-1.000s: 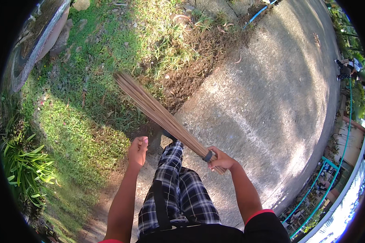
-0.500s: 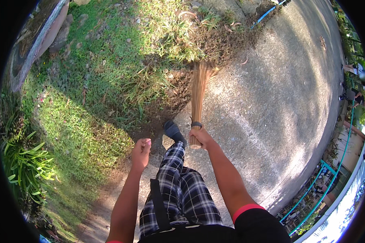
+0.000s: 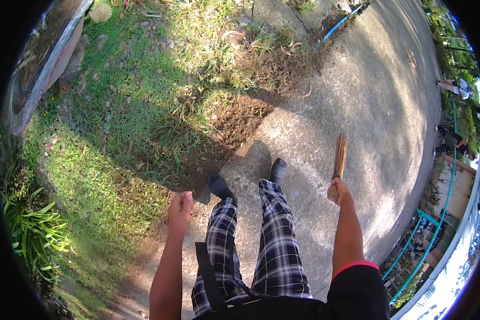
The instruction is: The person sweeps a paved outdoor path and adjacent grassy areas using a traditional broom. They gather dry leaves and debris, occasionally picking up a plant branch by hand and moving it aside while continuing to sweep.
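A stick broom [image 3: 341, 152] made of thin brown ribs stands out ahead of my right hand [image 3: 340, 192], whose fingers wrap round its bound butt end. Its bristles point away from me, over the concrete path [image 3: 381, 106]. On the other side, my left hand [image 3: 180, 210] hangs in a loose fist with nothing in it, close to the edge where soil meets concrete. Both my feet, in dark shoes [image 3: 277, 172], show between the hands, below checked trousers.
Loose dark soil [image 3: 245, 120] lines the path's left edge. Beyond it spreads grass [image 3: 128, 101] with small stones. A blue pipe [image 3: 338, 26] lies at the far edge. Long-leaved plants [image 3: 34, 226] grow at left; a green railing [image 3: 418, 256] and two people [image 3: 450, 141] are at right.
My right hand has swung the broom off the soil edge, to the right over the path. My right foot has come forward into view. The left hand stays in a loose fist.
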### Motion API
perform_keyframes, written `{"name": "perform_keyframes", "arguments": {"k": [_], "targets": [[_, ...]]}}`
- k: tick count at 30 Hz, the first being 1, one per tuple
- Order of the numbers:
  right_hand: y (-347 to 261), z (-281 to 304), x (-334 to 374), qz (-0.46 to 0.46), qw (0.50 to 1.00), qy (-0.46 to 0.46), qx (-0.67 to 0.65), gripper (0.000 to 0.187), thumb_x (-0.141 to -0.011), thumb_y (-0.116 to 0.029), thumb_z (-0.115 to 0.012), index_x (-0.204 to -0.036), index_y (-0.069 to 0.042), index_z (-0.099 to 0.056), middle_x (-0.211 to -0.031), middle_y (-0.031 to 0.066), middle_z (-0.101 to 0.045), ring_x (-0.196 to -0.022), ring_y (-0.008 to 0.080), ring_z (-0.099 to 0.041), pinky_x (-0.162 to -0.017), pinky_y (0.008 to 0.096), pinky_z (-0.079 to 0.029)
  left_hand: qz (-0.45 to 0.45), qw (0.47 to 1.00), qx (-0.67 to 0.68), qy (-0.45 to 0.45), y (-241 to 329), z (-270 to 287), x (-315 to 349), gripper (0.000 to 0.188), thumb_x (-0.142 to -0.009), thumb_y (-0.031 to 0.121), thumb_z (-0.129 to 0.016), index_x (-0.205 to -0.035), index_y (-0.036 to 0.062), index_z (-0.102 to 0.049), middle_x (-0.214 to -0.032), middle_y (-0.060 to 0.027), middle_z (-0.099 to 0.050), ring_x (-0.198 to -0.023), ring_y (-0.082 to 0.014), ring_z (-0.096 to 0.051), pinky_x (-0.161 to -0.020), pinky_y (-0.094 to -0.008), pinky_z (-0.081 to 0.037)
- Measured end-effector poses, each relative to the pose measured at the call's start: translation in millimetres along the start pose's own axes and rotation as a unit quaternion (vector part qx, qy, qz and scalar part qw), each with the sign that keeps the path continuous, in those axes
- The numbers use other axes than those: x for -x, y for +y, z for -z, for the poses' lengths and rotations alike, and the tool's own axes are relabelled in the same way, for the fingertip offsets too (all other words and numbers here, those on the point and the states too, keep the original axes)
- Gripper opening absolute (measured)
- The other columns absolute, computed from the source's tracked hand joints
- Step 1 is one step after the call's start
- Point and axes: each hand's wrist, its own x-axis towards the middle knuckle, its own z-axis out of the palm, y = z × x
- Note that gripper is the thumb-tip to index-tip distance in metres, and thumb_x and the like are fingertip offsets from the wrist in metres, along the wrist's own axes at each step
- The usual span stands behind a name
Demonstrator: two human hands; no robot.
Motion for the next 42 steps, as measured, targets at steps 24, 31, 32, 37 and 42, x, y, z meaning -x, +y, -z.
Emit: {"name": "perform_keyframes", "arguments": {"k": [24, 31, 32, 37, 42], "targets": [[-150, -6, -94, -0.025, 0.997, -0.015, -0.068, 0.013, -0.073, -0.013, -0.056, -0.067, -0.011, -0.045, -0.052, 0.0025, -0.047, -0.048, 0.0168, -0.053, -0.045, 0.0289, -0.048, 0.023, 0.999, 0.031, 0.006, 73, -236, -24, 0.019, -0.09, 0.018, -0.053, -0.099, 0.0017, -0.057, -0.074, 0.0016, -0.054, -0.064, -0.0049, -0.047, -0.061, -0.0207, -0.041], [-132, -112, -67, 0.004, 0.904, -0.39, 0.178, 0.063, -0.069, -0.006, -0.063, -0.124, -0.003, -0.033, -0.08, 0.0118, -0.056, -0.062, 0.0204, -0.059, -0.052, 0.0319, -0.052, 0.048, 0.998, 0.0, 0.032, 90, -263, -29, 0.02, -0.089, 0.019, -0.054, -0.098, 0.0012, -0.057, -0.074, 0.0008, -0.054, -0.064, -0.0056, -0.047, -0.061, -0.0212, -0.042], [-144, -81, -75, 0.051, 0.892, -0.391, 0.222, 0.063, -0.069, -0.005, -0.064, -0.124, -0.004, -0.034, -0.082, 0.011, -0.055, -0.064, 0.0195, -0.059, -0.053, 0.0319, -0.052, 0.012, 0.999, 0.002, 0.029, 94, -265, -29, 0.02, -0.089, 0.019, -0.053, -0.098, 0.001, -0.057, -0.073, 0.0007, -0.054, -0.063, -0.006, -0.047, -0.06, -0.0213, -0.041], [-189, 108, -126, 0.17, 0.902, -0.317, 0.239, 0.05, -0.067, 0.0, -0.065, -0.111, -0.005, -0.042, -0.083, 0.0072, -0.053, -0.068, 0.0175, -0.058, -0.056, 0.0307, -0.052, 0.008, 0.999, -0.027, 0.036, 114, -279, -43, 0.021, -0.089, 0.02, -0.055, -0.098, 0.0006, -0.057, -0.071, 0.0016, -0.052, -0.062, -0.0051, -0.046, -0.057, -0.0206, -0.039], [-234, 125, -151, 0.082, 0.99, -0.098, 0.055, 0.02, -0.072, -0.004, -0.059, -0.088, -0.005, -0.046, -0.067, 0.0066, -0.053, -0.054, 0.0177, -0.055, -0.048, 0.0311, -0.049, 0.009, 0.999, -0.018, 0.029, 119, -302, -49, 0.02, -0.089, 0.019, -0.056, -0.097, 0.0008, -0.057, -0.07, 0.0033, -0.051, -0.063, -0.0033, -0.044, -0.057, -0.0202, -0.038]]}}
